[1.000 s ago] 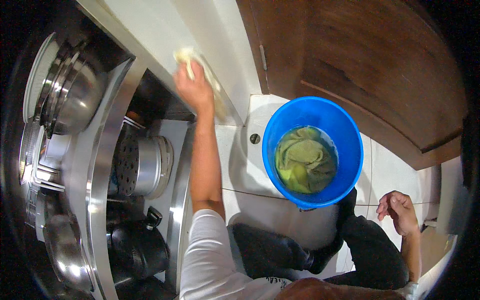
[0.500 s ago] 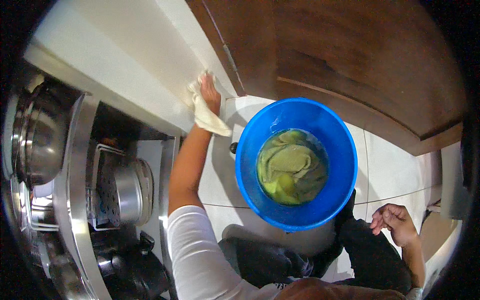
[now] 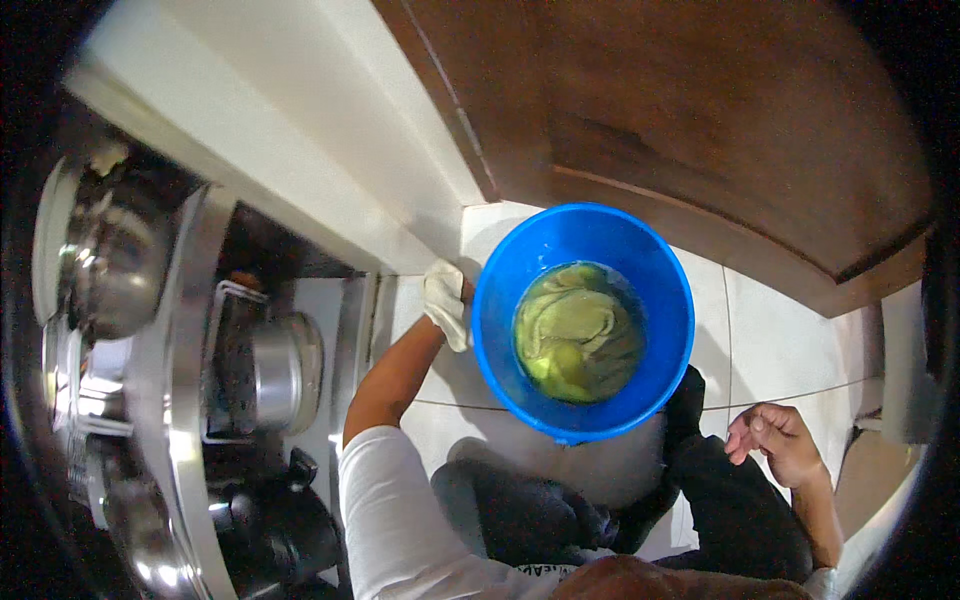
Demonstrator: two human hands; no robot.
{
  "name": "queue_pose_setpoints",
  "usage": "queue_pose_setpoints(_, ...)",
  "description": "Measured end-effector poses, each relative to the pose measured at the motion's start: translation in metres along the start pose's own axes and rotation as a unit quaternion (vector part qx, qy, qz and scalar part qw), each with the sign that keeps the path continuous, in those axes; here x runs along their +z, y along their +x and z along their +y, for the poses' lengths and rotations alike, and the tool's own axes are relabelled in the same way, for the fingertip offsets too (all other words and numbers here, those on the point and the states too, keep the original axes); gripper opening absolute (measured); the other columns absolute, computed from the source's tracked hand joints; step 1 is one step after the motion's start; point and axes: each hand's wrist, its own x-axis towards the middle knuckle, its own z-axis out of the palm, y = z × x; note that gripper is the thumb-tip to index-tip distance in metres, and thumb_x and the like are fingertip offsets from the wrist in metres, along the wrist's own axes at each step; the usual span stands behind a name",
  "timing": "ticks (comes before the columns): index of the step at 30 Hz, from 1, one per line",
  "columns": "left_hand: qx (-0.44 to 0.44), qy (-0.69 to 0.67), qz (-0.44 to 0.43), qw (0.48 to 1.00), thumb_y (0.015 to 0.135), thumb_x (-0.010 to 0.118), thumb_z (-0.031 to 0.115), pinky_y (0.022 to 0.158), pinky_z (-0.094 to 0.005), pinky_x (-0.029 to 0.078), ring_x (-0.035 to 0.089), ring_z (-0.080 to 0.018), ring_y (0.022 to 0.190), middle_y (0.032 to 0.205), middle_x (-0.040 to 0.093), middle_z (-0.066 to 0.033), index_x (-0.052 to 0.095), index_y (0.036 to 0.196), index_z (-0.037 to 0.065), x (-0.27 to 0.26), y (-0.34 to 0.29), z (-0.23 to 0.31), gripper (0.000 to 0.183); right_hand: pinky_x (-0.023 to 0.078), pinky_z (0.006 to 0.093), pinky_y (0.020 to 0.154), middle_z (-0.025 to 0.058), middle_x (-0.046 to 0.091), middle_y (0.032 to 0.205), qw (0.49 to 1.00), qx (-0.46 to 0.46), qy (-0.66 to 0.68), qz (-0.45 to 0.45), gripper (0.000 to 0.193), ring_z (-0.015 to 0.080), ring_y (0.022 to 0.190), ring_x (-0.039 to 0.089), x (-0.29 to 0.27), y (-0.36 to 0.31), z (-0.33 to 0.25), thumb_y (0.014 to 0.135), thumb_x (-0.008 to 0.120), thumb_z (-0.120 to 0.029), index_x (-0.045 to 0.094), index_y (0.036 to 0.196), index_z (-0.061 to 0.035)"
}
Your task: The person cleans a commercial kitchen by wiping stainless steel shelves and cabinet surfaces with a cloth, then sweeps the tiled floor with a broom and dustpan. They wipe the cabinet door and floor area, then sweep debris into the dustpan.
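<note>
A pale cream cloth wraps around my left hand, low beside the left side of a blue bucket. My fingers there are mostly hidden by the cloth and the bucket's rim. Inside the bucket, a greenish cloth lies soaking in cloudy water, with a brighter yellow-green patch toward the front. On the right, my right hand hangs over my bent knee. Its fingers are loosely curled and hold nothing.
At left, a metal shelf rack holds several steel pots, a silver pot and a black pan. A white wall and a dark wooden door stand beyond the bucket, on white floor tiles.
My left hand has come down from the base of the white wall with the cream cloth, toward me and beside the bucket. My right hand stays over the knee. The view has shifted slightly.
</note>
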Motion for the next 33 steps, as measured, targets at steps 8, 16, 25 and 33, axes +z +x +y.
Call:
queue_pose_setpoints(8, 0.038, 0.050, 0.329, 0.942, 0.078, 0.038, 0.002, 0.084, -0.0300, 0.037, 0.049, -0.0233, 0.095, 0.105, 0.050, -0.0146, 0.044, 0.110, 0.003, -0.026, -0.083, 0.371, 0.032, 0.044, 0.0250, 0.057, 0.0084, 0.057, 0.070, 0.991, -0.102, -0.028, -0.077, 0.022, 0.0135, 0.060, 0.053, 0.034, -0.021, -0.039, 0.083, 0.046, -0.019, 0.054, 0.081, 0.0020)
queue_pose_setpoints(16, 0.254, -0.001, 0.346, 0.903, 0.080, 0.040, 0.003, 0.093, -0.0344, 0.026, 0.041, -0.0215, 0.105, 0.112, 0.045, -0.0096, 0.042, 0.113, 0.007, 0.014, -0.078, 0.509, 0.034, 0.042, 0.0232, 0.052, 0.0064, 0.055, 0.067, 0.963, -0.260, -0.063, -0.019, 0.031, 0.0116, 0.054, 0.050, 0.054, -0.021, -0.046, 0.082, 0.047, -0.031, 0.053, 0.081, -0.0008)
queue_pose_setpoints(25, 0.638, -0.048, 0.492, 0.590, 0.077, 0.038, 0.023, 0.077, -0.0332, 0.041, 0.052, -0.0200, 0.084, 0.086, 0.056, -0.0083, 0.057, 0.082, 0.003, 0.028, -0.284, 0.665, 0.027, 0.043, 0.0341, 0.067, 0.0141, 0.059, 0.075, 0.875, -0.273, -0.400, -0.012, 0.027, 0.0262, 0.071, 0.057, 0.042, -0.045, -0.020, 0.077, 0.051, -0.027, 0.056, 0.084, -0.0017)
queue_pose_setpoints(33, 0.779, 0.074, 0.377, 0.495, 0.082, 0.032, 0.042, 0.094, -0.0549, 0.008, 0.022, -0.0201, 0.121, 0.132, 0.025, 0.0042, 0.039, 0.117, 0.032, 0.042, -0.382, 0.710, 0.037, 0.043, 0.0383, 0.069, 0.0157, 0.059, 0.083, 0.751, -0.230, -0.606, -0.130, 0.030, 0.0315, 0.079, 0.056, 0.070, -0.043, -0.013, 0.077, 0.051, -0.032, 0.054, 0.096, -0.0081)
